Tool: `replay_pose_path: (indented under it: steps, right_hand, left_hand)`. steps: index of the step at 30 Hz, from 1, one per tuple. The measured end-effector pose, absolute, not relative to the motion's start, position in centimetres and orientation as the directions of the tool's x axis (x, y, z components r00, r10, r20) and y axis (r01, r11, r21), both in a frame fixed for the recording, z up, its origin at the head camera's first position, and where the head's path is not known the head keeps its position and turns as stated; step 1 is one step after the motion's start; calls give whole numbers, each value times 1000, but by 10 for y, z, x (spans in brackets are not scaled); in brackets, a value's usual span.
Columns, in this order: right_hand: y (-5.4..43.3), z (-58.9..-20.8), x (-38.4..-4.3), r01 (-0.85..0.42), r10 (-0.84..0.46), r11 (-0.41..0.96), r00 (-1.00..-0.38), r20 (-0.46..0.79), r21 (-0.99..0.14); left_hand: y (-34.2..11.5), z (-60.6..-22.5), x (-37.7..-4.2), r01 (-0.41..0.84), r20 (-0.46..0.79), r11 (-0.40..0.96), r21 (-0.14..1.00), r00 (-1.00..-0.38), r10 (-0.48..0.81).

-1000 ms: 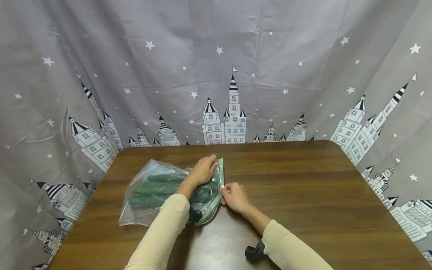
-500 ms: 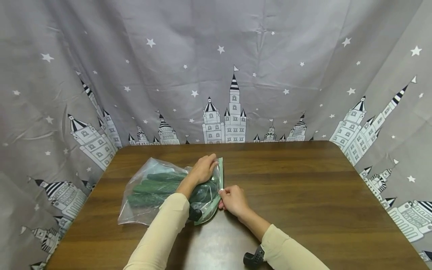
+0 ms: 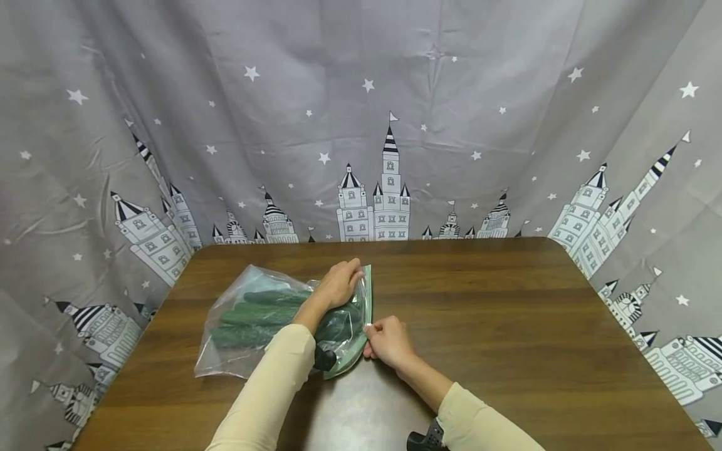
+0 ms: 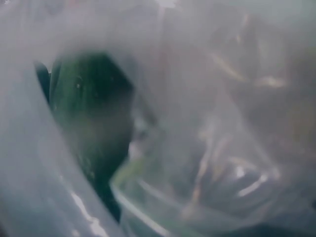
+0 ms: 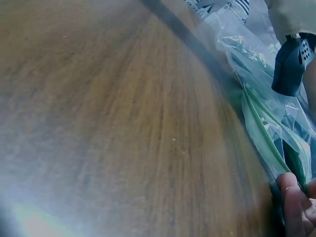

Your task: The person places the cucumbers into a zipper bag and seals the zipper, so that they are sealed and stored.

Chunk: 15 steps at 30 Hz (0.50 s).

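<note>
A clear plastic zip bag point(image 3: 217, 360) lies on the left half of the table with several dark green cucumbers point(image 3: 262, 313) inside. Its mouth, edged by a green strip point(image 3: 368, 291), faces right. My left hand point(image 3: 338, 285) reaches across the bag and grips its mouth near the far end of the strip. Lower down the strip, my right hand point(image 3: 390, 341) pinches a small white slider point(image 3: 366, 327) between thumb and finger. Below that point the strip bows apart. Through the film, the left wrist view gives a blurred cucumber point(image 4: 94, 113). Fingertips point(image 5: 287, 181) meet the green strip in the right wrist view.
The brown wooden table point(image 3: 496, 326) extends to the right of the bag. A grey curtain point(image 3: 462, 94) printed with castles and stars hangs behind and at both sides. Black wrist devices point(image 3: 324, 358) sit under both cream sleeves point(image 3: 271, 388).
My right hand has moved down along the green strip toward the near end, and the white slider has gone with it. My left hand stays at the far end of the bag's mouth.
</note>
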State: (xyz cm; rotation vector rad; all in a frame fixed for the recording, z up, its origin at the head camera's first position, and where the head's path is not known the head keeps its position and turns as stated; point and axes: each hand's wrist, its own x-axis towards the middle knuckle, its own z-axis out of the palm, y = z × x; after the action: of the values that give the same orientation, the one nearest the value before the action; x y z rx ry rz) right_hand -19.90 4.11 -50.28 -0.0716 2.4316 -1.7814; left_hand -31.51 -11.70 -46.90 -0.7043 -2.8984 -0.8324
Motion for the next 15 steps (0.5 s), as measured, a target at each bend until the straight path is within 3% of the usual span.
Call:
replay_pose_path:
  steps: [15]
  right_hand:
    - [47, -499, -186, 107, -181, 226, -972, -150, -968]
  left_hand:
    - [-115, -464, -316, 433, 145, 754, 494, -896, 419]
